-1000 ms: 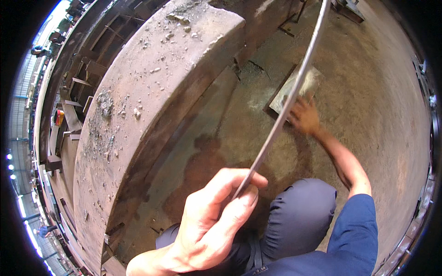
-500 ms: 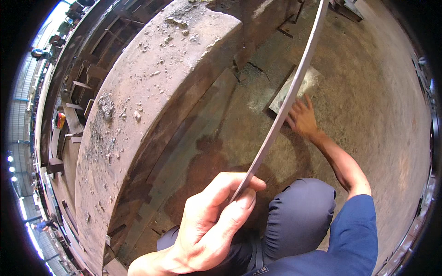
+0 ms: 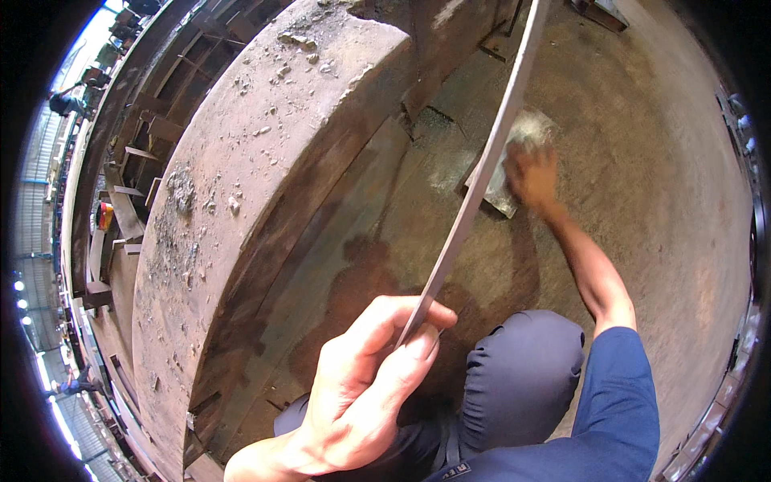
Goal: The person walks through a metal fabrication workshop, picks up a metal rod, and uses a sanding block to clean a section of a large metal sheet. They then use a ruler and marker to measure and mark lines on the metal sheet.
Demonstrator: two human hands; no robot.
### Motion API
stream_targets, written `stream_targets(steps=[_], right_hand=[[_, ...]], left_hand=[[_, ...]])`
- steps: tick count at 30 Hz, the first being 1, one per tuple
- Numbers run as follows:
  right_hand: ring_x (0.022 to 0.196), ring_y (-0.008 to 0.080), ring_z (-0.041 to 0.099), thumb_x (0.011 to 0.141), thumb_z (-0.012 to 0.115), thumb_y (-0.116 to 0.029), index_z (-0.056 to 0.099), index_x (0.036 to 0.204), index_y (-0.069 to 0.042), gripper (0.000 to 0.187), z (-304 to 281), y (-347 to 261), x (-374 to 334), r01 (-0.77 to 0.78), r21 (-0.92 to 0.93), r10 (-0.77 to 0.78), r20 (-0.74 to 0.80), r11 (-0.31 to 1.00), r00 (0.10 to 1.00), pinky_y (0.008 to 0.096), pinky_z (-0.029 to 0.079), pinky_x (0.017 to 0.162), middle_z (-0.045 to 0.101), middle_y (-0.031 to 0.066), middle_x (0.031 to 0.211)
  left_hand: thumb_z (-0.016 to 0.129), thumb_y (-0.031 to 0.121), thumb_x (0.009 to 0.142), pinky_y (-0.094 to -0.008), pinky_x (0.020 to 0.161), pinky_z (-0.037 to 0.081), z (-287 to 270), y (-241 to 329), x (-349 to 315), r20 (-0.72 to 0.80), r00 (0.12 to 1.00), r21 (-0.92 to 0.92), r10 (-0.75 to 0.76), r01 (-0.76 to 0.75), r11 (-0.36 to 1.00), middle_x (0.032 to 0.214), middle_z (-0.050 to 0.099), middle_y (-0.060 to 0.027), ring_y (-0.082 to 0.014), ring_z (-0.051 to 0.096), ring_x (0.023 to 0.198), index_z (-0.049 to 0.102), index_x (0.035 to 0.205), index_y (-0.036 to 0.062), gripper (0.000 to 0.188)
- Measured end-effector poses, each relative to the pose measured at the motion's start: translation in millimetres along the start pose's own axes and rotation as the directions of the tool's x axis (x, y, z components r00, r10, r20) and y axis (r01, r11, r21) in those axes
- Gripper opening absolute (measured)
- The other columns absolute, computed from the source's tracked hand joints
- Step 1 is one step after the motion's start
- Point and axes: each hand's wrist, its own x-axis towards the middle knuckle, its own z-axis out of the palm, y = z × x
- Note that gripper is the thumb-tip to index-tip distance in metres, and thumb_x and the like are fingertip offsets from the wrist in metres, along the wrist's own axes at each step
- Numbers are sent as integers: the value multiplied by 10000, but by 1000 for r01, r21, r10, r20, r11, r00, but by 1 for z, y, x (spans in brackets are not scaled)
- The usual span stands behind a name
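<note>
A long, thin grey strip (image 3: 482,177) is pinched between the thumb and fingers of my left hand (image 3: 361,386). It slants up and away to the right, past the top edge of the view. Farther off on the right, my right hand (image 3: 532,177) reaches down to a small flat rectangular plate (image 3: 499,199). Motion smears its fingers, so their grip cannot be made out. Beyond that hand lies a whitish powdery patch (image 3: 534,124) on the brown surface. The strip crosses in front of the plate and hides part of it.
A thick curved metal piece (image 3: 241,161) with crusty lumps fills the left. Behind it stand frames of brown metal pieces (image 3: 144,153). My bent knee (image 3: 526,377) is at lower centre right. A distant person (image 3: 68,104) shows at far left.
My right hand has moved away from me and drawn its spread fingers in, uncovering the plate's near end. The strip stays in my left hand; both appear slightly farther left.
</note>
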Motion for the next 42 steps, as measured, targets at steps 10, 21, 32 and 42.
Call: stream_targets(steps=[10, 21, 32, 42], right_hand=[[1522, 344, 367, 1011, 571, -483, 644, 1424, -214, 499, 11, -22, -29, 312, 140, -314, -5, 940, 949, 657, 167, 1254, 578, 9, 1531], [1565, 338, 286, 1045, 520, -503, 660, 1417, -218, 489, 0, 12, 6, -22, 108, 22, 5, 994, 1000, 659, 128, 1251, 527, -6, 1578], [1515, 301, 403, 1029, 565, -454, 473, 1564, -224, 589, -26, 12, 16, -35, 1, 35, 29, 999, 999, 618, 171, 1270, 613, 19, 1490], [1483, 324, 433, 1011, 594, -456, 466, 1569, -221, 619, -5, -6, -1, 152, -13, -153, -73, 988, 986, 621, 152, 1274, 589, 75, 1510]], left_hand=[[521, 178, 1057, -210, 507, 272, -3, 0, 0, -14, 1000, -5, 18, -18, 1000, 676, 440, 57, -18, 328, 546, 586, 1238, -64, 309], [491, 154, 1069, -205, 520, 267, -1, 2, -3, -37, 999, 8, 20, -19, 1000, 670, 448, 57, -16, 330, 547, 596, 1227, -55, 282], [503, 159, 1065, -200, 523, 264, -1, -1, -1, 9, 1000, -10, 14, -13, 1000, 686, 452, 62, -11, 333, 556, 585, 1244, -73, 305], [503, 150, 1053, -203, 525, 271, -4, -2, -2, 6, 1000, -11, 2, -1, 1000, 669, 444, 62, -16, 340, 556, 583, 1245, -79, 309]])
